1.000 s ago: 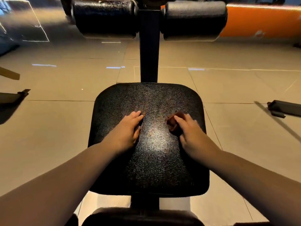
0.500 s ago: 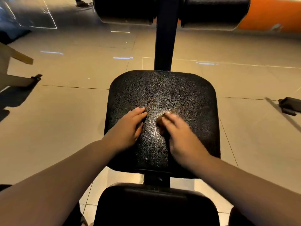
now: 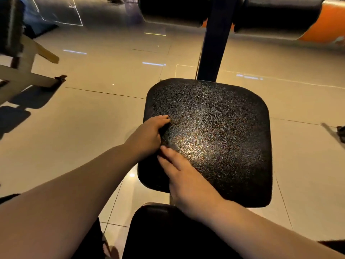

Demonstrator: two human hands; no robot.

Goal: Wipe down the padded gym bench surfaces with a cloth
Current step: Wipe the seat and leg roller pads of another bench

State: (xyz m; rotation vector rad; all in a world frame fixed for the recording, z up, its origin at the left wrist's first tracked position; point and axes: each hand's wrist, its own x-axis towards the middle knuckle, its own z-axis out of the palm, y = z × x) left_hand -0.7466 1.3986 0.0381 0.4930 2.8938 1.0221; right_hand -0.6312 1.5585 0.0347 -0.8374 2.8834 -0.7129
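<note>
Bench pad [image 3: 214, 131], right hand [image 3: 184, 182] slid leftward beside left hand [image 3: 147, 136] at pad's left edge, both grips released, flat.

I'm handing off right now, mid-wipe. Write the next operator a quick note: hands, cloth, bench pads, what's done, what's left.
Left hand: open, resting on the seat pad's left edge.
Right hand: fingers straight, pressing the pad's near-left part, next to the left hand.
Cloth: not clearly visible; probably under the right fingers.
Done: cannot tell how much of the seat pad is wiped.
Left: likely the rest of it, then the near pad and the two roller pads at the top.
</note>
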